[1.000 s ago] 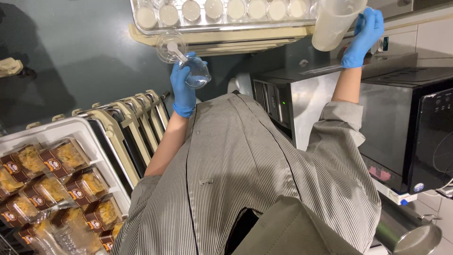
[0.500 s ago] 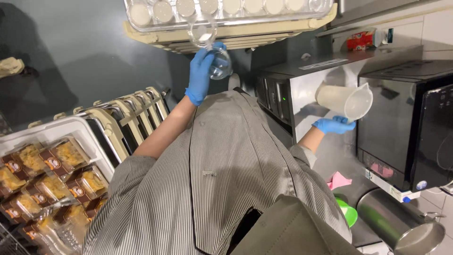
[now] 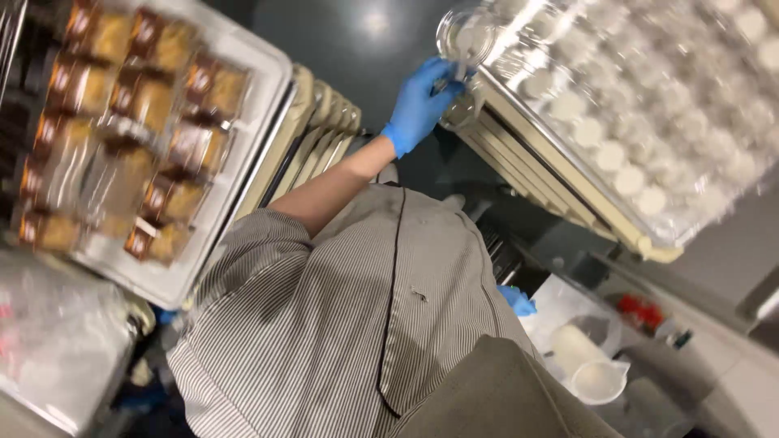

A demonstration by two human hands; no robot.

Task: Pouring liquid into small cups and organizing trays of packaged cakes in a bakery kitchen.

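Reaching up to a tray of clear cups

Gloved in blue, the left hand (image 3: 419,103) has its fingers closed around a clear plastic cup (image 3: 465,36) at the near corner of a cream tray (image 3: 568,195) stacked with round white lids under clear film. The right hand (image 3: 516,302), also gloved, is mostly hidden behind the striped shirt (image 3: 341,324); whether its fingers are apart or together cannot be told. A white pitcher (image 3: 588,369) lies just beside it. Wrapped pastries fill a white tray (image 3: 182,280).
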